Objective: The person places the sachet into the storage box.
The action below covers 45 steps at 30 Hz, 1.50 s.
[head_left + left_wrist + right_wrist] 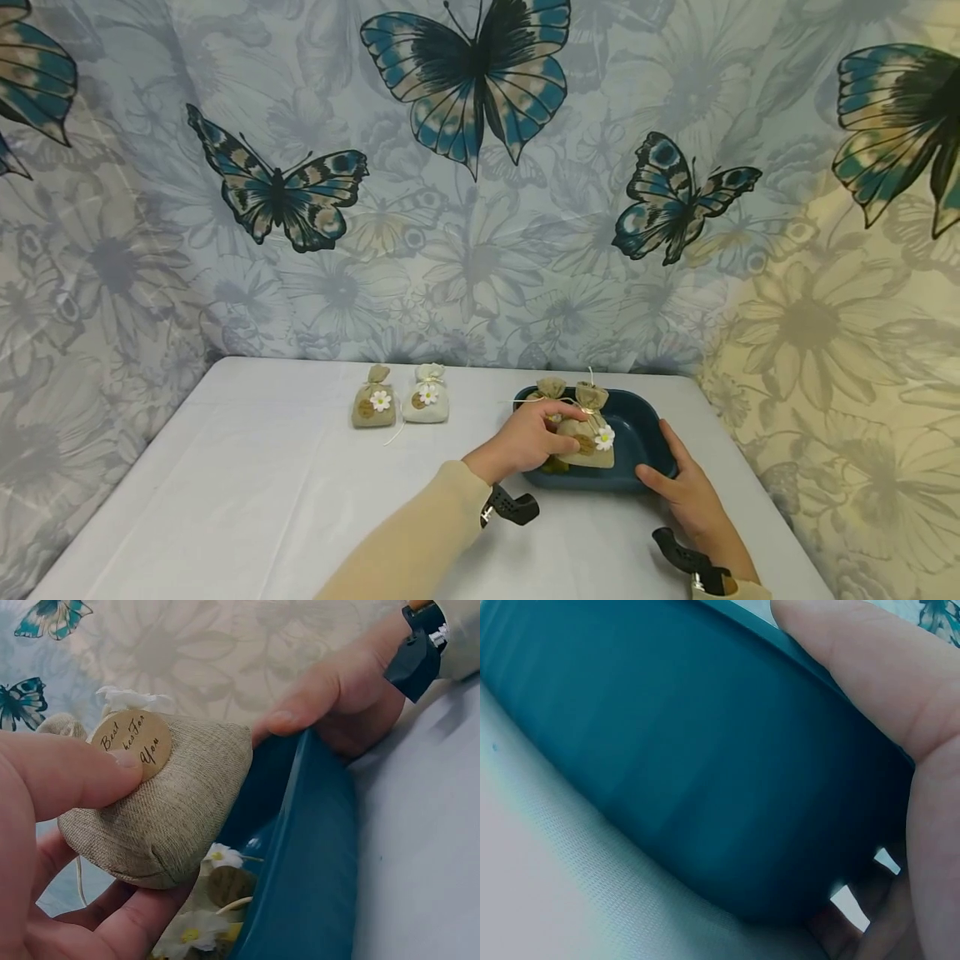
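Observation:
A tan burlap drawstring pouch [598, 457] with a white flower and a round tag is pinched by my left hand [528, 439], above the blue tray [651, 433]. In the left wrist view, the thumb presses on the tag of the pouch [202, 806] while the fingers support it from below. My right hand [692, 487] grips the tray's right end, its thumb at the rim in the right wrist view. Other pouches lie inside the tray, partly hidden; the top of a tan one [551, 387] shows at the back left.
To the left on the white table [247, 492] stand a tan pouch [372, 400] and a white pouch [427, 404], each with a white flower. A thin cord trails near them. A butterfly-print cloth [480, 275] hangs behind the table and along its sides.

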{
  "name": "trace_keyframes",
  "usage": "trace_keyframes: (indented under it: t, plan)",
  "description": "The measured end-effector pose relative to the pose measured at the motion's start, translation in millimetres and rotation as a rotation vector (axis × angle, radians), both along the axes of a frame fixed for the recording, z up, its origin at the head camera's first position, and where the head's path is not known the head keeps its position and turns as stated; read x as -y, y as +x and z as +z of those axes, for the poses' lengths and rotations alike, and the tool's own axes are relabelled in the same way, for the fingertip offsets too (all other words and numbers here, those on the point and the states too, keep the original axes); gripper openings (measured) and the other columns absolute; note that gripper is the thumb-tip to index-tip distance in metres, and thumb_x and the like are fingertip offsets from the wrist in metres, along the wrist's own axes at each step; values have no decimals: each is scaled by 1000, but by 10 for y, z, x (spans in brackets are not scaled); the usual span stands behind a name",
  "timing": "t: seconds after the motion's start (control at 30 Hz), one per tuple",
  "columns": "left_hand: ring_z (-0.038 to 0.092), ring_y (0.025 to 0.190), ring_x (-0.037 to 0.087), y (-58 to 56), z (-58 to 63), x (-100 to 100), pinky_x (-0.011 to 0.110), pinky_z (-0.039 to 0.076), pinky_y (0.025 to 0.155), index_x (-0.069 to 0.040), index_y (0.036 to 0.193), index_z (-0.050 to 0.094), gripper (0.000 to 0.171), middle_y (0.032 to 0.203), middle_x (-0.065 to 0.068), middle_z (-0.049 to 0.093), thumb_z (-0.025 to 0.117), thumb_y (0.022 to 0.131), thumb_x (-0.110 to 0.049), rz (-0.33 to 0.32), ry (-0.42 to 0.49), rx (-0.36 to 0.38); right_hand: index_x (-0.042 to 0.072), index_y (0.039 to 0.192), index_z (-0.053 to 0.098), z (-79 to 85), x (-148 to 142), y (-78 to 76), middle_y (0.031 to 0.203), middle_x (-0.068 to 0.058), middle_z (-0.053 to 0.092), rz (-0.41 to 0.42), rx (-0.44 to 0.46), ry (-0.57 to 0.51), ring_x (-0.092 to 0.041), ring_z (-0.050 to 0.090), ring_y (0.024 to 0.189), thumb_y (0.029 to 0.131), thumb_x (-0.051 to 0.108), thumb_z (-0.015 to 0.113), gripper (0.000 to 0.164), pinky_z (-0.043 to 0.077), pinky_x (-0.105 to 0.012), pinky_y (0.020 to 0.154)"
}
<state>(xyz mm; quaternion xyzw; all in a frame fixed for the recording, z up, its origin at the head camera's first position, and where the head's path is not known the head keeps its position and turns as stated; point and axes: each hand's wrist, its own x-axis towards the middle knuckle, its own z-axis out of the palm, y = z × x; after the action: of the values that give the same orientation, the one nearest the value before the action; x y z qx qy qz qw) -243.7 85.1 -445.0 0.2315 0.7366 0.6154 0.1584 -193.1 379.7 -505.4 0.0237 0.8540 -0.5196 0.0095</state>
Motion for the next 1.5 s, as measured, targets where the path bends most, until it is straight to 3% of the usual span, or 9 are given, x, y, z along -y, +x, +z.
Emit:
trace_keyframes:
  t: [0.2,0.47,0.7,0.93,1.23,1.5]
  plan:
    - [57,86,11,-29,-58,-129,30,48,64,-35,108,75,35,117,-19,58,82,84,-11,33,-46,-35,23,162,0,1,3,7,164,-16,0,-5,-1,3,-46,2,146,94,29,72,99,9,-68,110]
    - [57,82,10,-81,-98,-235,28,47,61,-31,110,75,33,113,-18,60,82,84,-12,43,-40,-44,24,162,-1,17,11,-4,164,-16,0,-9,3,-1,-46,4,146,95,28,72,99,11,-67,110]
    - [48,61,11,-104,-144,-276,26,40,49,-27,114,74,31,102,-14,60,79,87,-12,17,-35,-99,24,162,0,13,26,-15,164,-18,1,-6,0,-4,-47,7,145,94,26,72,99,12,-66,110]
    - [54,78,8,-101,-147,-299,27,46,61,-30,113,72,28,114,-20,58,79,88,-18,27,-92,-139,24,162,1,3,21,-24,164,-16,1,0,-7,-12,-45,5,146,95,25,72,98,12,-65,111]
    - [55,87,7,-132,-200,-334,27,48,71,-31,107,72,27,115,-18,59,81,86,-16,68,-180,-131,22,162,1,2,33,-26,165,-16,2,6,-23,-11,-44,4,147,94,24,72,98,11,-65,111]
    - [55,96,4,-136,-180,-378,26,47,79,-29,104,72,26,115,-16,60,82,85,-15,67,-290,-194,22,162,1,-19,-3,-32,165,-14,2,-5,-17,-9,-43,3,147,95,28,72,98,11,-66,111]
